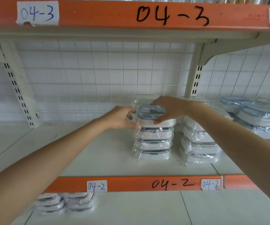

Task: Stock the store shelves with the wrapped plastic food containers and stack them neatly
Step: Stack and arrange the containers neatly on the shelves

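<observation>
On the white shelf (98, 156) marked 04-2 we steady a stack of wrapped containers (153, 143), our hands, the left hand (123, 117) and right hand (166, 109), curled around the top wrapped container (152, 113), which could, we judge, slide off its slippery film if released off-centre.

White wire grid (98, 75) behind

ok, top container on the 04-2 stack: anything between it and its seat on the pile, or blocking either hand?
Nothing visible. The top container already sits on the front stack on the shelf. The left hand grips its left wrapped edge, the right hand holds over the lid and right side. The neighbouring stack stands apart to the right.
</observation>
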`<action>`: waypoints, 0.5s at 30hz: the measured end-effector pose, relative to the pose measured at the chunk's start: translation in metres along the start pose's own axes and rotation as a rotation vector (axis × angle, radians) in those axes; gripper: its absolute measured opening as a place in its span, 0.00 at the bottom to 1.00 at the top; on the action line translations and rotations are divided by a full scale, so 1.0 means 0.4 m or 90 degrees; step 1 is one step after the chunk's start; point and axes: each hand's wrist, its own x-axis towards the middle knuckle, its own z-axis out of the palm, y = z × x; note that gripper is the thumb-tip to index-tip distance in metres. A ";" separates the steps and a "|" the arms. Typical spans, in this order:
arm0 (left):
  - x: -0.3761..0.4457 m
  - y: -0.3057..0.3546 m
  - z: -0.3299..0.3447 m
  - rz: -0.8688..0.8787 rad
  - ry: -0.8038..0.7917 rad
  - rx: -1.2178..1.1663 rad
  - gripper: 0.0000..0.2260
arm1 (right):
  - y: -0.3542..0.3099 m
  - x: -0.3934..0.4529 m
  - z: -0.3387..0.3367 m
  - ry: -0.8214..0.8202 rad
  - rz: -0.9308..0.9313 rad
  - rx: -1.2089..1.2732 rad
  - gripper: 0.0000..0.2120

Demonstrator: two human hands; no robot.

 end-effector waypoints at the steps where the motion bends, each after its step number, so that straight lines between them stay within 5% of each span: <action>1: -0.007 -0.013 -0.008 0.002 -0.016 0.036 0.30 | -0.010 0.003 -0.001 0.011 -0.012 -0.010 0.39; 6: -0.053 -0.069 -0.041 -0.003 -0.020 0.282 0.22 | -0.094 0.048 -0.001 0.062 -0.100 -0.054 0.35; 15: -0.278 -0.242 -0.057 -0.169 -0.059 0.394 0.19 | -0.351 0.178 0.107 -0.034 -0.274 -0.096 0.20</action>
